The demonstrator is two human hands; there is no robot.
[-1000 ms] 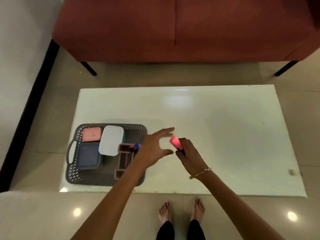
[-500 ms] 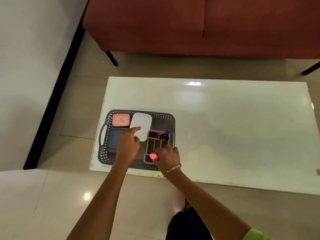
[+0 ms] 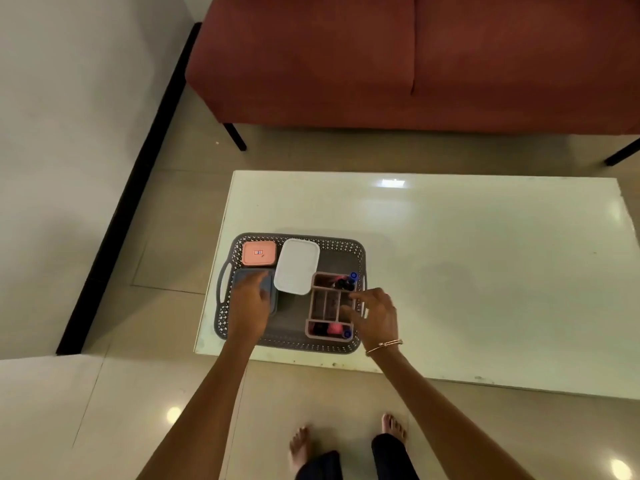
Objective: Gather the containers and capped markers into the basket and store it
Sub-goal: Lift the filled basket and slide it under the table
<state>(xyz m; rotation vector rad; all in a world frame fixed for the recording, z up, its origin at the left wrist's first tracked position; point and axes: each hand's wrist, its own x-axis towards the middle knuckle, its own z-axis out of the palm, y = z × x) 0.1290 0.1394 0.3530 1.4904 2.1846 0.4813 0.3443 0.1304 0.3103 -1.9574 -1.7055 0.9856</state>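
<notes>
A dark grey perforated basket (image 3: 343,246) sits at the near left corner of the white table (image 3: 467,271). Inside it lie a small pink container (image 3: 259,252), a white-lidded container (image 3: 297,267), a blue-grey container (image 3: 240,281) and a brown divided organiser (image 3: 325,303). Markers stand in the organiser: dark and blue-capped ones (image 3: 347,283) at its far end, a pink one (image 3: 334,328) at its near end. My left hand (image 3: 249,303) rests flat over the blue-grey container. My right hand (image 3: 375,315) hovers over the organiser's right edge, fingers spread and holding nothing.
A red sofa (image 3: 415,57) on black legs stands beyond the table. A white wall with black skirting runs along the left. Shiny beige tiles cover the floor, and my bare feet (image 3: 346,441) stand in front of the table.
The pink marker that my right hand held over the table now lies in the organiser's near compartment, released. My left hand moved left onto the blue-grey container. The camera shifted left.
</notes>
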